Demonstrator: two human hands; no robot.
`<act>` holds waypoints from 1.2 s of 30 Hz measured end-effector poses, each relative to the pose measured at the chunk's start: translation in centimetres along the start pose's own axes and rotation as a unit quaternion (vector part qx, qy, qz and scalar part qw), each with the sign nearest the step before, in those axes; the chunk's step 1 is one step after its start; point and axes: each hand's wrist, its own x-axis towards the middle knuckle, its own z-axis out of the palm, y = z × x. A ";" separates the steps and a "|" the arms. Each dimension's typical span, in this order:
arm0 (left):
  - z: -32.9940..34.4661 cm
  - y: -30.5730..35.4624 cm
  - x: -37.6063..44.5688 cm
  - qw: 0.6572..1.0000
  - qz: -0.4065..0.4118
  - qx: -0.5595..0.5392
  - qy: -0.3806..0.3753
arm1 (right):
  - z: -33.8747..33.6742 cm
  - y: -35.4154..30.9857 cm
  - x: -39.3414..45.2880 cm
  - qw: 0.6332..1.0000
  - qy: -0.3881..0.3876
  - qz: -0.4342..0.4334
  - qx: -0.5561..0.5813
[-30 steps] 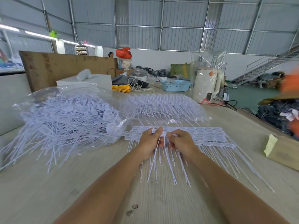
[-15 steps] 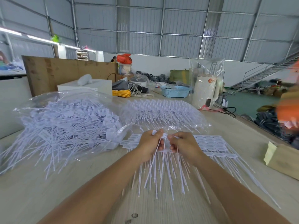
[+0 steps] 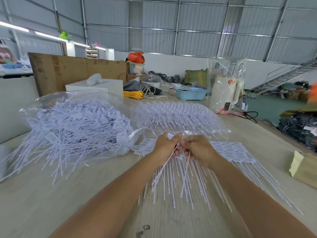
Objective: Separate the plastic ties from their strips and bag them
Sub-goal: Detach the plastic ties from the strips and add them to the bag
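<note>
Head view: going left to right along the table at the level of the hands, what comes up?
Clear bag of loose ties → left hand → right hand → strip of joined ties → yellowish packet.

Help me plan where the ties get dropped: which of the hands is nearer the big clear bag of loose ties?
Left. The left hand sits just beside the bag; the right hand is farther, beyond the left.
</note>
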 end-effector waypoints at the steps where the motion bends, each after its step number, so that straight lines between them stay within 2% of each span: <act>1: 0.0 0.2 0.0 1.000 -0.004 0.000 -0.005 | -0.1 0.0 0.0 1.000 0.003 -0.012 -0.009; 7: -0.1 0.8 0.1 0.999 -0.040 0.017 -0.008 | -0.3 0.6 0.1 0.987 0.011 -0.106 -0.120; 10: -0.4 1.1 0.1 0.996 -0.062 0.056 -0.032 | -0.6 0.7 0.0 0.958 0.016 -0.171 -0.228; 13: -0.6 1.6 -0.2 0.987 -0.076 0.116 -0.078 | -1.4 0.3 -0.4 0.924 -0.037 -0.209 -0.317; 19: -1.4 3.3 -0.2 0.974 -0.129 0.003 -0.189 | -3.1 -1.2 -0.9 0.974 -0.106 -0.142 -0.143; 25: -1.8 3.6 -0.5 0.955 -0.124 -0.074 -0.261 | -4.3 -1.9 -1.1 0.972 -0.182 -0.102 0.107; 29: -0.4 3.3 -0.6 0.978 -0.089 -0.090 -0.164 | -3.3 -2.5 -0.8 0.962 -0.104 -0.068 0.243; 31: 0.5 3.1 -0.6 0.984 -0.076 -0.096 -0.131 | -2.3 -2.9 -0.7 0.962 -0.048 -0.048 0.265; 34: 1.3 2.9 -0.6 0.984 -0.089 -0.115 -0.100 | -1.0 -2.8 -0.6 0.992 0.051 -0.053 0.103; 36: 1.6 2.9 -0.7 0.982 -0.102 -0.134 -0.089 | -0.5 -2.2 -0.4 0.991 0.109 -0.076 0.025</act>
